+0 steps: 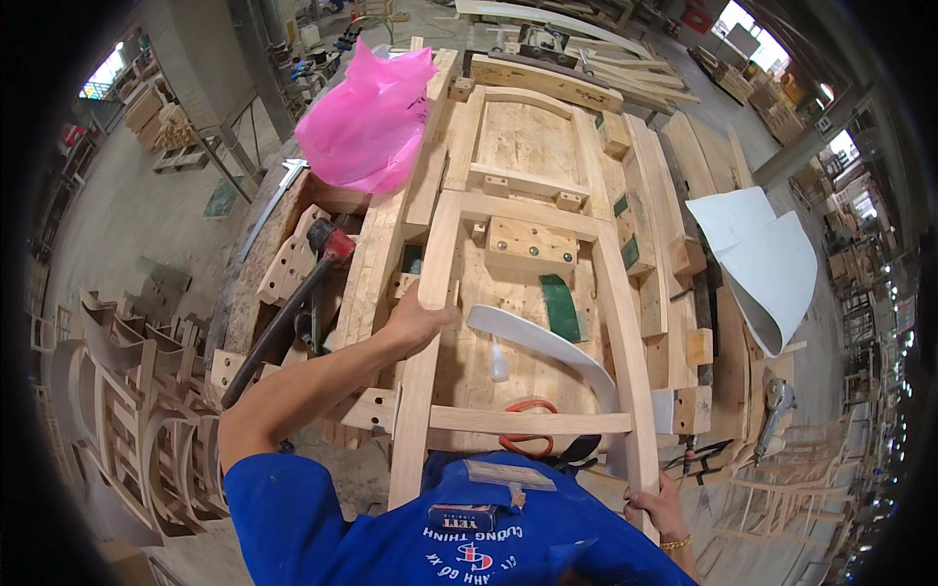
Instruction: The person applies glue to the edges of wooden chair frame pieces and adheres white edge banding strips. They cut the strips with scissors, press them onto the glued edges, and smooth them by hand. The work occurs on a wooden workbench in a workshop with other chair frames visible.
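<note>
A pale wooden chair frame (638, 376), with two long legs joined by crossbars, lies over the workbench and reaches back toward my body. My left hand (418, 324) is closed around its left leg, about midway along. Near the lower end of the right leg, my right hand (662, 506) grips the wood, fingers curled and partly hidden. Inside the frame are a drilled wooden block (530, 245), a curved white strip (547, 339), a small white bottle (499, 364), a green patch (560, 308) and an orange loop-shaped handle (528, 441).
Left of the frame lie a black and red mallet (334, 244), a metal caliper (272, 207) and a pink plastic bag (366, 127). White sheets (767, 264) hang at the right, above a metal tool (775, 420). Stacked chair parts (147, 420) stand at lower left.
</note>
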{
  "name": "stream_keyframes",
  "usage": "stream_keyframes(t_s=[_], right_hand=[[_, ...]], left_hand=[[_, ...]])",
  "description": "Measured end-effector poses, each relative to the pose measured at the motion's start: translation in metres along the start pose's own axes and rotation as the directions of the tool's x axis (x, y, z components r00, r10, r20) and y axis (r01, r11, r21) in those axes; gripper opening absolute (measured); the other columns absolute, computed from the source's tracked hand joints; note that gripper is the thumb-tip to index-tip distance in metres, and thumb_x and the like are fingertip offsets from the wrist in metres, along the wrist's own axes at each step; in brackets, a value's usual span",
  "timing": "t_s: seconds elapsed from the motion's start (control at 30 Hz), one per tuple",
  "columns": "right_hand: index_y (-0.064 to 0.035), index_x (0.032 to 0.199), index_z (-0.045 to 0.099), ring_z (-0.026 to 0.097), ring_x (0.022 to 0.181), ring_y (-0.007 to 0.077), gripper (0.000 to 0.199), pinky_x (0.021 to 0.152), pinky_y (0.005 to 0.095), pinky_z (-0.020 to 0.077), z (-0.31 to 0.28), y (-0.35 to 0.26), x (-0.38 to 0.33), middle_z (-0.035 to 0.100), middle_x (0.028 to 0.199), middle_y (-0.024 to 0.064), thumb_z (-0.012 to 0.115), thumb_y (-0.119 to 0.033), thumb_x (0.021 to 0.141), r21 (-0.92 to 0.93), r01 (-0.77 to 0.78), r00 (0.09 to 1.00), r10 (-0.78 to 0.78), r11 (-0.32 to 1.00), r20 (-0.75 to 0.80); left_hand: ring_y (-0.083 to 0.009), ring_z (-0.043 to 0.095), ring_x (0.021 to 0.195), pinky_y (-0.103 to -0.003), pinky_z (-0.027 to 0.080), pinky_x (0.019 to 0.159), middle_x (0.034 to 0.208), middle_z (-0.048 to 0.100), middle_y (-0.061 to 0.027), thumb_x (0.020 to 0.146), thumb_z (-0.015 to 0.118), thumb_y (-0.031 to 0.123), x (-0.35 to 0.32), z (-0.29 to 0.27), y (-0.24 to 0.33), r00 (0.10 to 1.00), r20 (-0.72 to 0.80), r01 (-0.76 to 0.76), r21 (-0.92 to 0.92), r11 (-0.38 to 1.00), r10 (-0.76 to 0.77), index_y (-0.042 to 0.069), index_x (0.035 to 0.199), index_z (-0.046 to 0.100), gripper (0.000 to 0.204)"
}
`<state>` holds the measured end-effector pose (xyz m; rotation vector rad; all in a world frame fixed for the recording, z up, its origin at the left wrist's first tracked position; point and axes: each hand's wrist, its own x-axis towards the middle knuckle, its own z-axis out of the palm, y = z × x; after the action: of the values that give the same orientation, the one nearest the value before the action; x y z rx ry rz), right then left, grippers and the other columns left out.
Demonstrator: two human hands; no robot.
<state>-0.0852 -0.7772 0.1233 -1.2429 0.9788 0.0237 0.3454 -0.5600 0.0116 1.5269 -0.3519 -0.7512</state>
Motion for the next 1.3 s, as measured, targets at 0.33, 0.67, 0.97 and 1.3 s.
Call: stream_keyframes(t_s=[0.33, 0.67, 0.97, 1.3], right_hand=[[0.0075, 0.11, 0.048, 0.059, 0.051, 0.0206, 0.039, 0.045, 0.0339, 0.0511, 0.002, -0.001, 0.001, 0.059, 0.074, 0.0131, 0.062, 0.005, 0.073, -0.07, -0.045, 0.998, 0.042, 0.997, -0.046], [0.0078, 0.106, 0.048, 0.06, 0.05, 0.0218, 0.036, 0.044, 0.0346, 0.0517, -0.003, 0.001, -0.004, 0.06, 0.075, 0.014, 0.062, 0.003, 0.073, -0.098, -0.057, 0.994, 0.047, 0.994, -0.101], [0.0073, 0.107, 0.048, 0.059, 0.05, 0.0221, 0.035, 0.044, 0.0345, 0.0513, -0.003, -0.002, 0.0, 0.06, 0.076, 0.014, 0.06, 0.004, 0.073, -0.111, -0.045, 0.996, 0.036, 0.993, -0.08], [0.0087, 0.107, 0.049, 0.059, 0.049, 0.0222, 0.037, 0.045, 0.034, 0.0508, 0.0, -0.011, 0.002, 0.06, 0.074, 0.0145, 0.061, 0.006, 0.072, -0.126, -0.07, 0.993, 0.057, 0.99, -0.104]], left_hand=[[-0.0204, 0.053, 0.112, -0.03, 0.042, 0.097, 0.122, 0.054, -0.0147, 0.077, 0.065, 0.005, 0.005, -0.005, -0.022, 0.999, -0.042, 0.014, 0.022, 1.0, -0.013, -0.005, 0.134, 0.034, 0.065], [-0.0224, 0.049, 0.117, -0.033, 0.036, 0.103, 0.124, 0.051, -0.0152, 0.076, 0.066, 0.011, -0.001, 0.002, -0.002, 0.998, -0.027, 0.058, 0.167, 0.984, -0.054, -0.003, 0.136, 0.033, 0.069], [-0.0049, 0.044, 0.053, -0.021, 0.034, 0.042, 0.09, 0.054, -0.0069, 0.082, 0.064, 0.018, -0.009, -0.007, 0.013, 0.995, 0.091, 0.019, 0.148, 0.989, -0.033, 0.001, 0.14, 0.025, 0.072], [-0.0166, 0.046, 0.115, -0.032, 0.039, 0.098, 0.129, 0.045, -0.0122, 0.084, 0.064, 0.021, -0.007, -0.009, 0.0, 0.991, 0.131, 0.021, 0.033, 0.999, -0.025, 0.003, 0.147, 0.014, 0.082]])
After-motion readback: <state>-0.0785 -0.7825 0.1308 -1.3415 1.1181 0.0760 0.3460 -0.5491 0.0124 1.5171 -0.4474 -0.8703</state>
